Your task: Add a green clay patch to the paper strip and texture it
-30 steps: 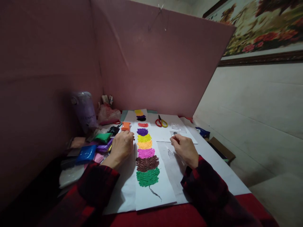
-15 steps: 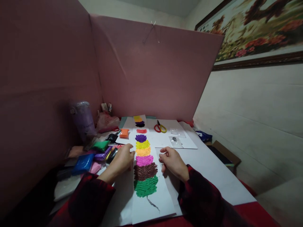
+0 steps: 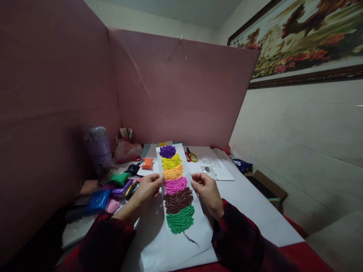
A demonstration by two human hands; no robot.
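Between my hands is a long strip of white paper (image 3: 195,223) bearing textured clay bands: purple (image 3: 168,151), yellow, orange, pink (image 3: 176,185), brown (image 3: 178,200) and green (image 3: 180,220), with a thin dark stem line at the near end. My left hand (image 3: 149,185) pinches the paper's left edge between thumb and fingers. On the opposite edge, my right hand (image 3: 206,189) pinches it at about the same height. The strip's far end is raised off the table and tilted toward me, covering part of what lies behind it.
Packets of coloured clay, among them blue (image 3: 98,202), green (image 3: 119,178) and orange (image 3: 147,163), crowd the left side. Scissors (image 3: 192,156) and small clear bags (image 3: 209,172) lie behind the strip. A purple bottle (image 3: 98,149) stands far left; an open cardboard box (image 3: 269,185) is at right.
Both hands have closed on the strip's edges. Its far end has lifted, now hiding the red and black bands behind it and part of the scissors.
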